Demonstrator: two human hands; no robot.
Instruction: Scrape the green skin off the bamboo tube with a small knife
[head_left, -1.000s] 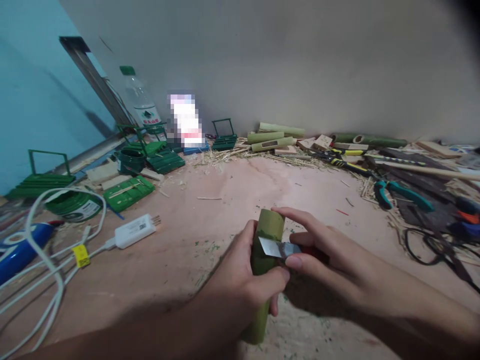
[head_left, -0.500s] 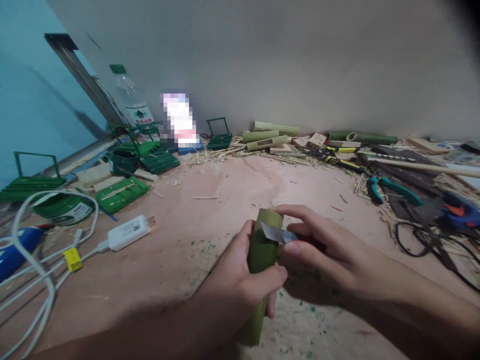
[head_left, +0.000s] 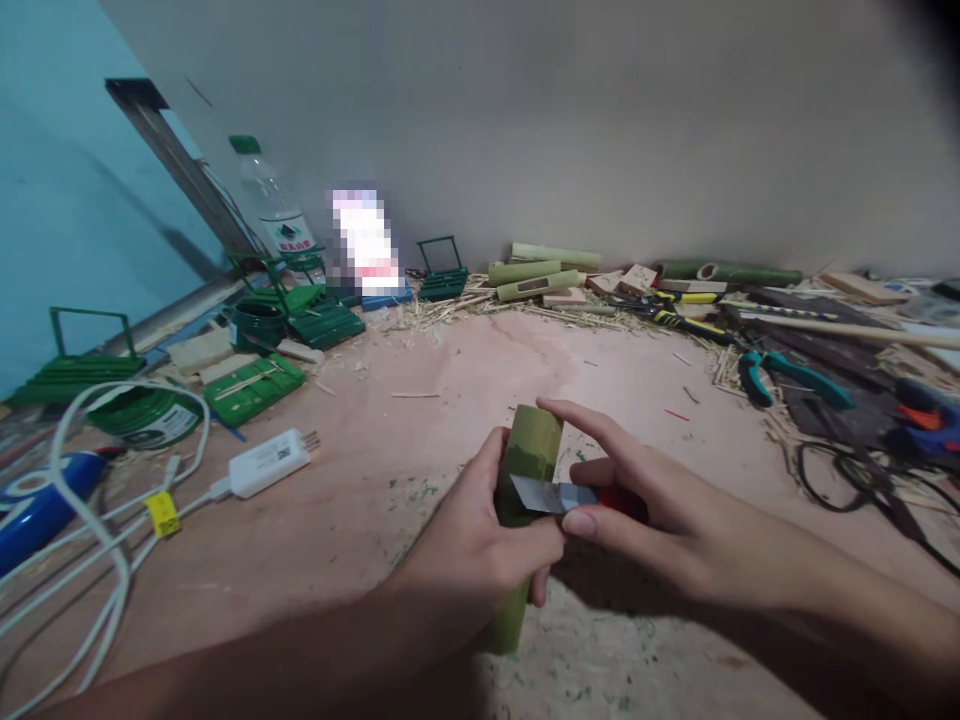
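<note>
Left hand tight round bamboo tube, middle out of sight; right hand round half-hidden knife

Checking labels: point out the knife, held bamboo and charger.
Knife (head_left: pixel 546 495): head view, on the blade.
Held bamboo (head_left: pixel 537 430): head view, on its pale upper part.
Charger (head_left: pixel 268 463): head view, on its white body.

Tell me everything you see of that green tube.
The green tube looks like bamboo: round, paler toward both ends, darker between. It slants over the tabletop, far end rightward. The left hand wraps its middle; the right hand seemingly touches its far rim and holds a knife, blade across it.
</note>
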